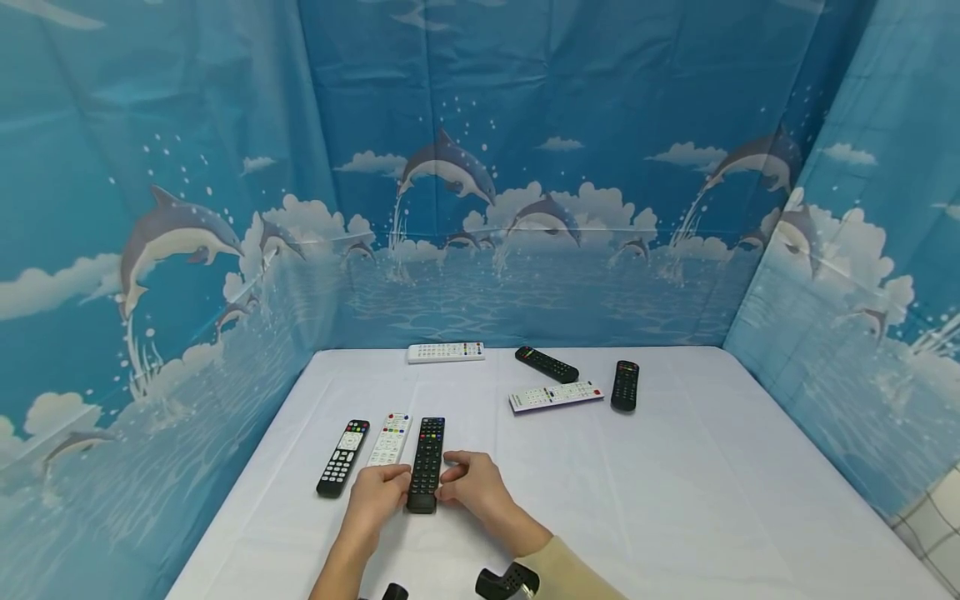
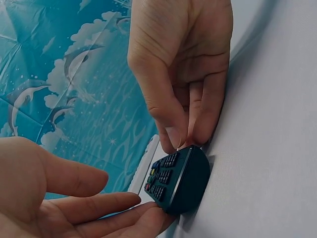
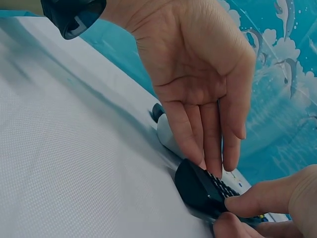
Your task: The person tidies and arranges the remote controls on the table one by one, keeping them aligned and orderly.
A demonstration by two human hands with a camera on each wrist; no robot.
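Note:
A black remote control [image 1: 427,462] with rows of buttons lies lengthwise on the white table, between the two hands. At its left edge is my left hand [image 1: 378,497], its fingers fairly straight and touching the side. In the left wrist view, the left thumb [image 2: 81,181] stands apart from the remote. My right hand [image 1: 480,487] meets the right edge near the front end, with thumb and fingertips drawn together there. The right wrist view shows the right thumb [image 3: 247,198] at the edge of the button face and a bent finger below it; the remote's underside is hidden.
Left of the hands lie a white remote [image 1: 389,439] and a black remote with white buttons [image 1: 343,458]. Farther back are two white remotes [image 1: 446,352] [image 1: 555,397] and two black ones [image 1: 547,365] [image 1: 625,386]. A dolphin-print curtain [image 1: 540,283] borders the table.

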